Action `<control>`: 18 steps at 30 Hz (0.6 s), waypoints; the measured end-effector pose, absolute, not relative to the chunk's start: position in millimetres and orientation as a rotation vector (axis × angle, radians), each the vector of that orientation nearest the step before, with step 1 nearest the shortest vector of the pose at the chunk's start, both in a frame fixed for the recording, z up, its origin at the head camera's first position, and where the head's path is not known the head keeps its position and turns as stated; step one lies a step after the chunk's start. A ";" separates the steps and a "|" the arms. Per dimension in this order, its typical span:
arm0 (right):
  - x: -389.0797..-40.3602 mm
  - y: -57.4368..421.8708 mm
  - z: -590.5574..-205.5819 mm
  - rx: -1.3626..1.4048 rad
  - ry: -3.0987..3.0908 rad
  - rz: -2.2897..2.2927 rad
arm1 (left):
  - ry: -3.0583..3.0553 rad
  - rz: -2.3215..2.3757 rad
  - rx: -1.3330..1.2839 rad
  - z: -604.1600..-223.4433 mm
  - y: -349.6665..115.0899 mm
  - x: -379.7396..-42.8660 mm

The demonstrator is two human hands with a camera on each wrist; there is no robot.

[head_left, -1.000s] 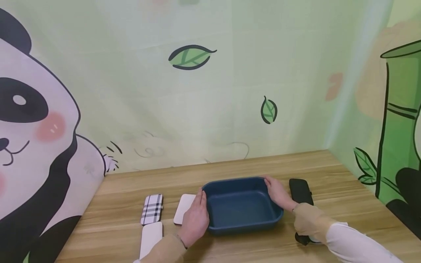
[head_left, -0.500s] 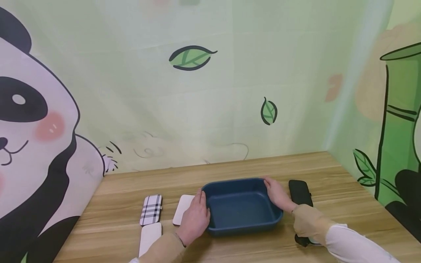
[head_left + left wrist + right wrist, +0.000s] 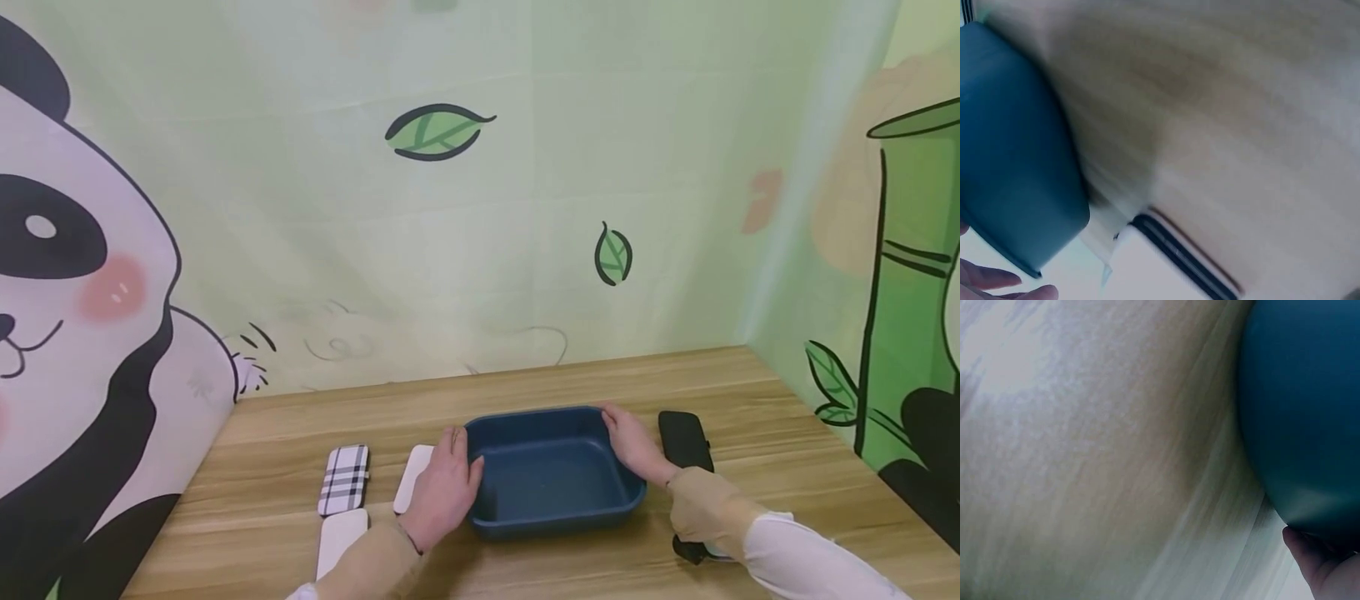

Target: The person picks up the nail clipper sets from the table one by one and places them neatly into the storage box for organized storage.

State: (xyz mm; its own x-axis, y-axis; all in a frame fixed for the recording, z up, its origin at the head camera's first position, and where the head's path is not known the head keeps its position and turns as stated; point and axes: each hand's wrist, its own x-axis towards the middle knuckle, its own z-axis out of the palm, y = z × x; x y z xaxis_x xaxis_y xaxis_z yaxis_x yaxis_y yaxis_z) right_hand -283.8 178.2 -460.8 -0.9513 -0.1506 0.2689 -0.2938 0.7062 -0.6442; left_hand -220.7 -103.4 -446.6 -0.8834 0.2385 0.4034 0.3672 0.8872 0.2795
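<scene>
A dark blue rectangular basin [image 3: 551,527] sits on the wooden table, its inside bare. At its left end my left hand [image 3: 442,492] lies with fingers extended and thumb spread toward the rim. In the left wrist view, fingertips [image 3: 1044,292] show just off the basin's rim [image 3: 1022,267]. My right hand [image 3: 633,442] grips the far right corner, fingers at the rim. The right wrist view has a digit of that hand [image 3: 1310,556] against the basin's outer wall [image 3: 1310,412]. Partly behind my left hand is a white case [image 3: 412,479].
Left on the table [image 3: 255,508] lie a black-and-white plaid case [image 3: 345,479] and another white case [image 3: 341,537], end to end. A black case [image 3: 684,437] lies right of the basin; a black item [image 3: 690,548] shows below my right sleeve. A printed cloth [image 3: 510,208] hangs behind.
My left hand has eased slightly left off the basin's rim, its thumb now spread apart from the fingers. The right hand and the basin have barely moved.
</scene>
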 end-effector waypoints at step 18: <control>-281.2 176.6 -458.6 0.359 -2.734 1.072 | -2.781 -0.177 -0.217 -436.2 -206.9 -255.8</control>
